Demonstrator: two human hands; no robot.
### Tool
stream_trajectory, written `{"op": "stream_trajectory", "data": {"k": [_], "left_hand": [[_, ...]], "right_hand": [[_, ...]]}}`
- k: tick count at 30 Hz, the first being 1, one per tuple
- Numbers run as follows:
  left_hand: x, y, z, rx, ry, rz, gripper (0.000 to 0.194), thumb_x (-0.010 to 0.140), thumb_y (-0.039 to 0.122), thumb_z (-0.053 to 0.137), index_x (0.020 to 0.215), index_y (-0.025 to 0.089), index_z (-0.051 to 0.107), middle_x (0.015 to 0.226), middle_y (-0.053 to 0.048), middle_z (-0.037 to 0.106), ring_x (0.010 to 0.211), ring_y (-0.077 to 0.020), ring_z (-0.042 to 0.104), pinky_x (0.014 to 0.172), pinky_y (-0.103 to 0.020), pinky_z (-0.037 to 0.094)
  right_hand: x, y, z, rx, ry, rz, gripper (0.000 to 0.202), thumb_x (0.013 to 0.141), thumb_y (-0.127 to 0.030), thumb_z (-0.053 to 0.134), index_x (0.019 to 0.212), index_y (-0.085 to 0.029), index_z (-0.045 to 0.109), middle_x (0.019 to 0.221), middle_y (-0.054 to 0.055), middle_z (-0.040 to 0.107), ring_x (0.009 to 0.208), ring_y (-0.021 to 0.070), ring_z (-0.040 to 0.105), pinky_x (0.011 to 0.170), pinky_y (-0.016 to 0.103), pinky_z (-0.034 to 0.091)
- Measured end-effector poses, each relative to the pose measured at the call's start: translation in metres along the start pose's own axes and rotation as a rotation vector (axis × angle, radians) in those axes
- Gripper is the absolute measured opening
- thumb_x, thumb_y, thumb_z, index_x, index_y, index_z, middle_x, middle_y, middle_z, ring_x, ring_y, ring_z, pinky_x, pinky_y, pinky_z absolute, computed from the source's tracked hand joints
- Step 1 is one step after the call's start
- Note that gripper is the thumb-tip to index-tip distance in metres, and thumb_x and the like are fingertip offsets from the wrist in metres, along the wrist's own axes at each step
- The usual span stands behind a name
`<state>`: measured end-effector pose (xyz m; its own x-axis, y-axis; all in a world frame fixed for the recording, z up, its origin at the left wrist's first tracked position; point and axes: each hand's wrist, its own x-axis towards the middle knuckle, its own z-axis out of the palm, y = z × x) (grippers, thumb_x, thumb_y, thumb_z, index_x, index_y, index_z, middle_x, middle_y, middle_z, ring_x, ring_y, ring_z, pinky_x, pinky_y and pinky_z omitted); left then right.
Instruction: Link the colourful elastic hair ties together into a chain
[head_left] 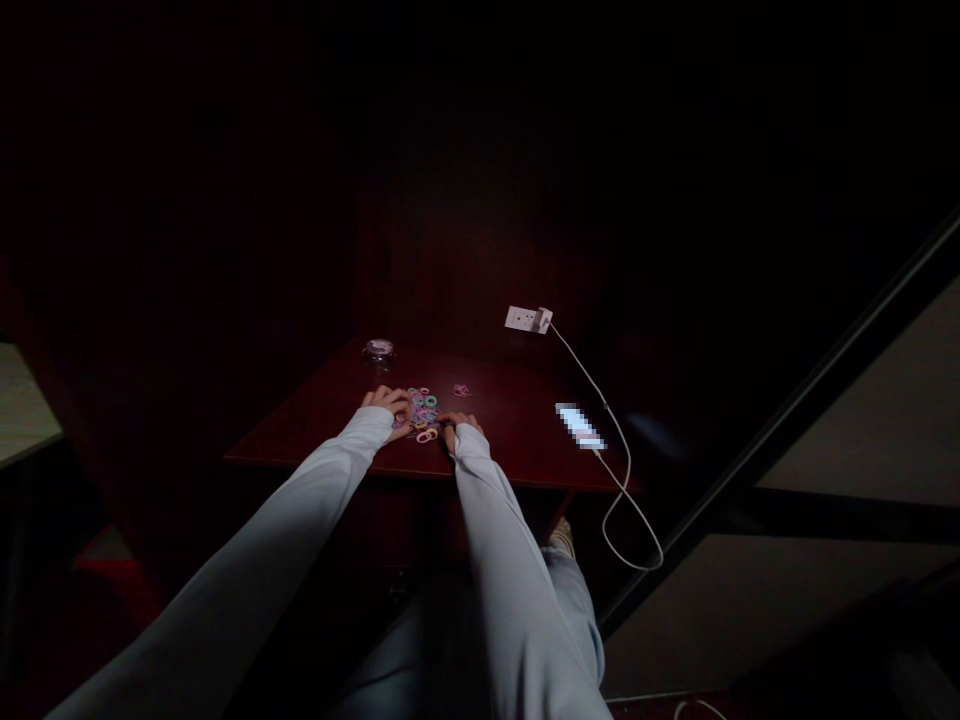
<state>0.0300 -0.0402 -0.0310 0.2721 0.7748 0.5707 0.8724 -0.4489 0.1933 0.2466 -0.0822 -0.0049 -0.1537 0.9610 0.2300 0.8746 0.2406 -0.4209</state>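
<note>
A pile of small colored rings (425, 412), in pink, purple, green and yellow, lies on the dark red table (510, 440). At the pile's left side my left hand (389, 402) rests with its fingers curved and spread, touching the rings. My right hand (461, 425) is at the pile's right edge, fingers bent toward it; whether it grips a ring is too dark and small to tell. A small separate clump of pink rings (461, 390) lies just behind the pile. Farther back on the left stands a clear round jar (379, 352) with a pale top.
A lit phone (580, 426) lies at the table's right side. Its white cable (628, 470) loops past the right edge and runs up to a charger (543, 320) in the wall socket (519, 318). My legs are below the table's front edge.
</note>
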Motion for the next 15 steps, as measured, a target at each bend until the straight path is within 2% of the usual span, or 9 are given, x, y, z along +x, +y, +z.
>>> {"op": "stream_trajectory", "data": {"k": [10, 15], "left_hand": [[0.0021, -0.0049, 0.0019, -0.028, -0.082, 0.0, 0.01, 0.08, 0.032, 0.073, 0.084, 0.023, 0.076, 0.13, -0.006, 0.073, 0.113, -0.0312, 0.051, 0.091, -0.043, 0.039], [0.0046, -0.0089, 0.0094, -0.069, -0.068, 0.02, 0.014, 0.085, 0.031, 0.067, 0.08, 0.023, 0.077, 0.124, -0.006, 0.076, 0.109, -0.0292, 0.055, 0.092, -0.043, 0.043]], "right_hand": [[-0.0013, -0.0038, -0.0009, 0.009, -0.001, 0.026, 0.039, 0.099, -0.016, 0.05, 0.126, -0.03, 0.074, 0.133, 0.002, 0.071, 0.126, 0.0212, 0.055, 0.111, 0.034, 0.041], [-0.0046, -0.0078, -0.0051, -0.005, -0.015, 0.027, 0.038, 0.103, -0.019, 0.047, 0.128, -0.029, 0.074, 0.135, 0.003, 0.07, 0.129, 0.0215, 0.054, 0.112, 0.034, 0.04]]}}
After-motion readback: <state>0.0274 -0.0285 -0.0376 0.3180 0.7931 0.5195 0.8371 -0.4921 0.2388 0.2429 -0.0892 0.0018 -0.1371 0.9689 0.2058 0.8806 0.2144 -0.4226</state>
